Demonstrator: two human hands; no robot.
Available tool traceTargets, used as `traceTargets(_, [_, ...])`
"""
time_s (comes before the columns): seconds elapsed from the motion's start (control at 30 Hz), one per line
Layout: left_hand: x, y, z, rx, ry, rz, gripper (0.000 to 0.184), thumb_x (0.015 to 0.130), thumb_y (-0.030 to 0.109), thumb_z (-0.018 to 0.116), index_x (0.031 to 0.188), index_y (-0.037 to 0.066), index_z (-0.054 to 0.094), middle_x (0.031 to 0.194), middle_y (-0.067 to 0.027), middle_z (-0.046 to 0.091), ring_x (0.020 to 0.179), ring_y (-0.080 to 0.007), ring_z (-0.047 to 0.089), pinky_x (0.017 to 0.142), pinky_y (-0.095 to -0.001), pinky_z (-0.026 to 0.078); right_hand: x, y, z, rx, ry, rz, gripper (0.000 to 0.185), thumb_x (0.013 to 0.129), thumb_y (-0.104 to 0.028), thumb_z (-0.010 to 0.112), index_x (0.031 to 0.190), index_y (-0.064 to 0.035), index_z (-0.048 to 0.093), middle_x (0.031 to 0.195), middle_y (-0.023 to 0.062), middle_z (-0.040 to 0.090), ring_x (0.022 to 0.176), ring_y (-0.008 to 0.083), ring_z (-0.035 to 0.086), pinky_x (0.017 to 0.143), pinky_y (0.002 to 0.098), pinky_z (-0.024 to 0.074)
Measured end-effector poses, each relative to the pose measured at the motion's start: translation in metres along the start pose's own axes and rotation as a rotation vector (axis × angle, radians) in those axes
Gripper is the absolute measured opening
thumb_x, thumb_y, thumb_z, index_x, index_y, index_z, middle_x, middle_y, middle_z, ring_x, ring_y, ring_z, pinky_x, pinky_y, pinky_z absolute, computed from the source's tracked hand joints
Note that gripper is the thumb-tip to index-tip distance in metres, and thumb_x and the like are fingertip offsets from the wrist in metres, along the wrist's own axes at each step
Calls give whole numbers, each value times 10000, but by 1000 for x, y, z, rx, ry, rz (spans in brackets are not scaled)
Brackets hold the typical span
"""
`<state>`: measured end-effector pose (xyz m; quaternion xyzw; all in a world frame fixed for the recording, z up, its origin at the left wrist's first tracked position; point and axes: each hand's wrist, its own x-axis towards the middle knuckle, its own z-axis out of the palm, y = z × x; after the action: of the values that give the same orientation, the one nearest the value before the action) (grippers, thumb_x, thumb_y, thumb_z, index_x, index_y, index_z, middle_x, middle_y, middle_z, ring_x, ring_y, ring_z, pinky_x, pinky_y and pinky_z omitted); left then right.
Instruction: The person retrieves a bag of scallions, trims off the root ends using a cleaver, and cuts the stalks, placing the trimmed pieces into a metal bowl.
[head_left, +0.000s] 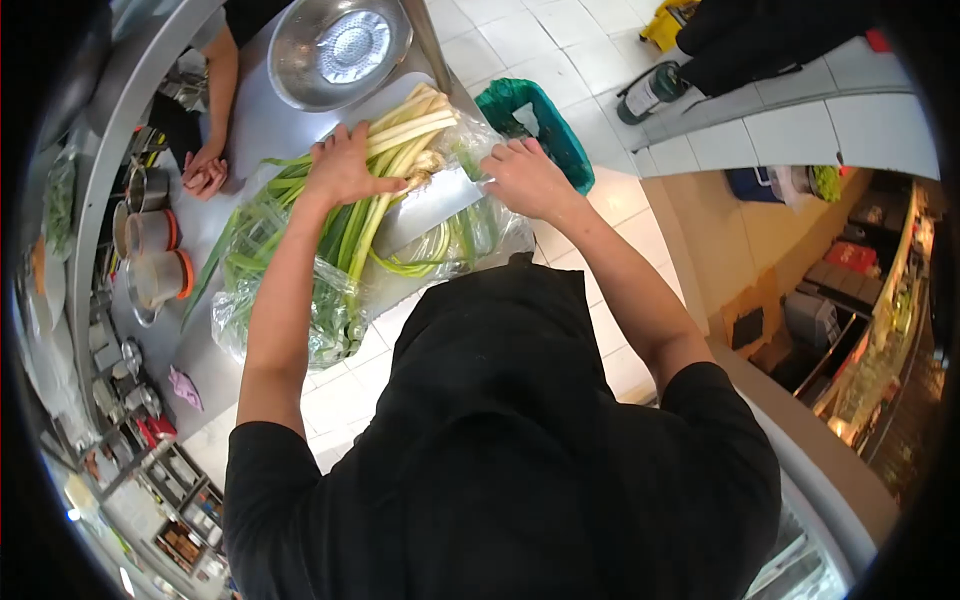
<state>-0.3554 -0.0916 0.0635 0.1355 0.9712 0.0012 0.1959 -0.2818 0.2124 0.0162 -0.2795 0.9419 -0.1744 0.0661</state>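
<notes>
A bundle of leeks (412,130), pale at the root ends and green toward the leaves, lies on the metal table. My left hand (345,172) is spread across the stalks, thumb on the right side, gripping them. Clear plastic bag (285,262) wraps the leafy part and runs round under the bundle toward the right. At the table's right edge, my right hand (528,180) has its fingers closed on the plastic near the roots; the fingertips are partly hidden. More green stalks (440,245) show through the plastic below.
A steel bowl (340,55) stands at the table's far end. A green-lined bin (545,125) is on the floor, right of the table. Across the table are another person's clasped hands (205,172). Pots with orange rims (160,275) and a pink cloth (185,388) sit left.
</notes>
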Motion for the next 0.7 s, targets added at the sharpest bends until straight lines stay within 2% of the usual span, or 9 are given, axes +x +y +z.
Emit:
traceTargets(0.1, [3,-5,0,39,4,44,1274,574,796,805,1508,15,429,1387,-270,526,1325,-436,509,1101,-571,334,-4,-9,3,-23,20,68,231,916,-249,705,1077,-83,700,1073,111,664,1114,304,605,987,454,419])
traceTargets(0.27, [0,-15,7,-48,12,59,1347,532,846,795,1533,30,412,1389,-246,528,1331,-423,508,1099,-581,336,-4,-24,11,-69,35,156,206,911,-213,700,1067,-79,697,1099,116,661,1126,305,601,985,449,430])
traceTargets(0.47, [0,-15,8,-67,79,63,1382,532,850,791,1576,51,364,1490,-245,482,1359,-429,487,1098,-586,342,-1,-26,9,-89,18,179,200,902,-180,687,1076,-84,699,1111,114,663,1134,300,602,979,448,435])
traceTargets(0.53, [-3,-12,4,-63,17,38,1377,542,848,787,1582,55,356,1513,-248,470,1363,-430,484,1099,-589,340,-1,-27,9,-103,-13,178,205,909,-174,679,1094,-92,703,1112,117,663,1141,297,600,984,436,432])
traceTargets(0.6, [-2,-14,9,-45,41,32,1366,549,842,788,1581,58,359,1496,-244,487,1364,-426,479,1097,-592,344,-1,-24,8,-126,-45,166,275,890,-223,716,1138,-106,701,1120,119,659,1161,295,593,1003,435,421])
traceTargets(0.7, [-3,-17,6,-50,57,54,1348,546,833,798,1571,65,377,1467,-221,506,1340,-407,482,1093,-595,360,1,-23,-4,-81,-134,112,464,806,-338,807,1204,-133,688,1147,131,643,1199,315,574,1045,483,390])
